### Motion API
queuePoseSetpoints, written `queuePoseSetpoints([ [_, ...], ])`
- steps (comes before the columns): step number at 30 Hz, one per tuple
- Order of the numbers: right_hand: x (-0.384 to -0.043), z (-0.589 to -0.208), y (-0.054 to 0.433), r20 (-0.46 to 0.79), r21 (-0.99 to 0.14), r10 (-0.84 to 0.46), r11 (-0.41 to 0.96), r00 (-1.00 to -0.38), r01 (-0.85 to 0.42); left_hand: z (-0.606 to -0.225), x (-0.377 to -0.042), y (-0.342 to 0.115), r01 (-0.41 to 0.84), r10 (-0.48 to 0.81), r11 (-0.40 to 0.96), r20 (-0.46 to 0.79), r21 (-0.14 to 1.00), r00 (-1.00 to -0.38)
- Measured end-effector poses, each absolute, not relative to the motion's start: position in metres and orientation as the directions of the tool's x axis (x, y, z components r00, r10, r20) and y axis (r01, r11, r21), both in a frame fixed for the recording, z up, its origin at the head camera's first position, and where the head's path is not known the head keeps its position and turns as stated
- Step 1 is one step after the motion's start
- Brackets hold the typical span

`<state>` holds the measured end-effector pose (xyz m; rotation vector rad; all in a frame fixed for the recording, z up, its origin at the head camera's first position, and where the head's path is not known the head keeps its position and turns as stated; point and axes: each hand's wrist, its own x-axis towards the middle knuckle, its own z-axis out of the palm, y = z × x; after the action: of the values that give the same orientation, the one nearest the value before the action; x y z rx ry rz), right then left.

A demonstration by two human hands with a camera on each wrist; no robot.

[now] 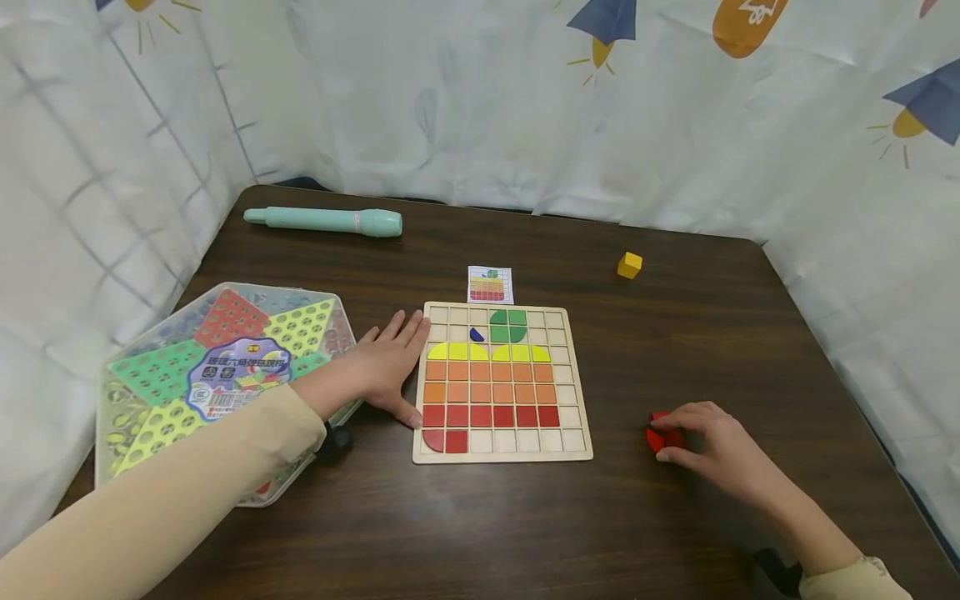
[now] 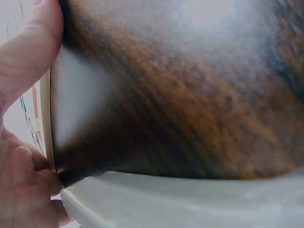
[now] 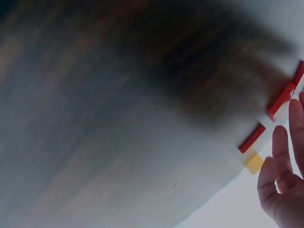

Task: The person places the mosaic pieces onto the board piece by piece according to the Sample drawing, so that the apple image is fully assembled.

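Observation:
A wooden grid board [image 1: 572, 417] bears rows of red, orange and yellow pieces, with green pieces [image 1: 508, 326] and a small blue piece [image 1: 476, 334] above. Its bottom row has a red rounded piece [image 1: 432, 440] and a red square [image 1: 456, 442] at the left. My left hand [image 1: 386, 367] rests against the board's left edge, fingers straight and thumb spread. To the right of the board, my right hand [image 1: 712, 442] pinches at a red block [image 1: 655, 440] between thumb and forefinger. Other red blocks [image 3: 251, 138] lie close by; the fingers partly hide them.
A printed pattern card [image 1: 490, 285] lies just behind the board. A yellow cube [image 1: 630, 265] stands at the back right. On the left is a clear hexagonal game box [image 1: 300, 293] under my left forearm. A mint-green tube-shaped object [image 1: 322, 220] lies at the back left.

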<state>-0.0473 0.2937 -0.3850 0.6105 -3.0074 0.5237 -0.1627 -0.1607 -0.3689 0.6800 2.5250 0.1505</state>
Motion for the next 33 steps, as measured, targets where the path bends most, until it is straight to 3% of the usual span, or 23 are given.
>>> queuePoseSetpoints([
  [9, -0.048, -0.391, 0.288, 0.167, -0.220, -0.441, 0.855, -0.882, -0.469, -0.369, -0.162, -0.161, 0.426, 0.490, 0.872, -0.460, 0.242, -0.741],
  [33, -0.044, -0.394, 0.318, 0.178, -0.189, -0.437, 0.864, -0.882, -0.467, -0.368, -0.162, -0.161, 0.424, 0.492, 0.871, -0.456, 0.249, -0.742],
])
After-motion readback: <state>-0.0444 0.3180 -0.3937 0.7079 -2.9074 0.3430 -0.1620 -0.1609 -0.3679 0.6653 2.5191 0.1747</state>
